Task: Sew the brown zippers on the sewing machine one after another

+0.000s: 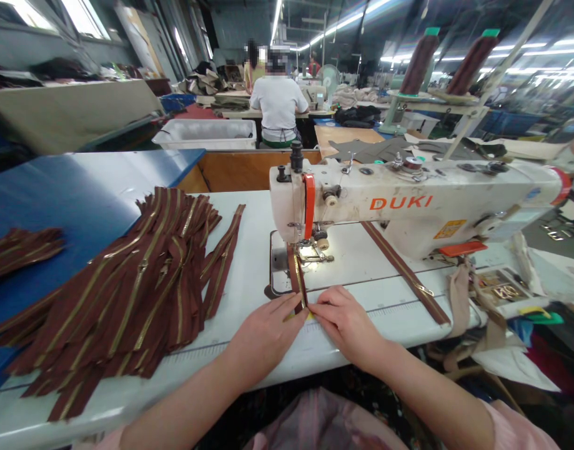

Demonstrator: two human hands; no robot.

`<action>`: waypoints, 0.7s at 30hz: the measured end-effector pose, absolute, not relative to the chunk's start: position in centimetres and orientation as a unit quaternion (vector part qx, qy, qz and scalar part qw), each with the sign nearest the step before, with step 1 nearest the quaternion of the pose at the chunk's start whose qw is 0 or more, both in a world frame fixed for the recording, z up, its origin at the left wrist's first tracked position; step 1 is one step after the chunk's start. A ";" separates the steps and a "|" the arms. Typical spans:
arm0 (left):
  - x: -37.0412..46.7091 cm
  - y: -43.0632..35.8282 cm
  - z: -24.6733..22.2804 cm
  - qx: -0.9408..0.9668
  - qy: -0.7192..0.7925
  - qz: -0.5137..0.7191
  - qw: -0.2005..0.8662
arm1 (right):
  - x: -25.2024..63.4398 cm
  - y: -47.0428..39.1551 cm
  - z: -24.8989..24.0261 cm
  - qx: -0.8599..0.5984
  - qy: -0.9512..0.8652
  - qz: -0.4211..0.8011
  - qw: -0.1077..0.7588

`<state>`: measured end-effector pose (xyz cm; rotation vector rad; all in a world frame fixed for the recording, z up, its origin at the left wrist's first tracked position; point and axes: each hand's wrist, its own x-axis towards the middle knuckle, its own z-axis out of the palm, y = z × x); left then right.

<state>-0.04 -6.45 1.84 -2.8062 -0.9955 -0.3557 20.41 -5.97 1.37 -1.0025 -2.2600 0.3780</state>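
A brown zipper strip with metal teeth (pixel 296 275) runs from under the presser foot of the white sewing machine (pixel 352 194) toward me. My left hand (pixel 268 331) closes its fingertips on the near end of this strip, from the left. On the right side of the same end, my right hand (pixel 345 319) pinches with thumb and index finger close together. To the left lies a large pile of brown zippers (pixel 146 281), with a folded zipper (pixel 223 262) beside it. Another zipper strip (pixel 403 272) lies flat on the table right of my hands, passing under the machine arm.
A blue table (pixel 80 181) with more zippers (pixel 22 247) adjoins on the left. A small tray of metal parts (pixel 502 284) and cloth strips sit at the right. Two thread cones (pixel 420 62) stand behind the machine. A person in white (pixel 280 103) sits ahead, near a white bin (pixel 207 132).
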 end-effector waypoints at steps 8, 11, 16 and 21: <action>-0.6 -6.1 2.6 -0.941 -0.314 -0.123 0.037 | 20.5 -6.1 1.1 -0.381 -0.886 0.081 0.252; -0.4 -6.0 2.3 -0.927 -0.340 -0.159 0.001 | 20.5 -6.1 1.0 -0.375 -0.896 0.055 0.230; 0.3 -6.1 2.2 -0.914 -0.371 -0.164 -0.025 | 20.7 -6.2 1.3 -0.358 -0.911 0.043 0.198; 0.3 -6.2 2.2 -0.919 -0.360 -0.162 -0.007 | 21.8 -5.6 1.9 -0.317 -0.920 0.099 0.205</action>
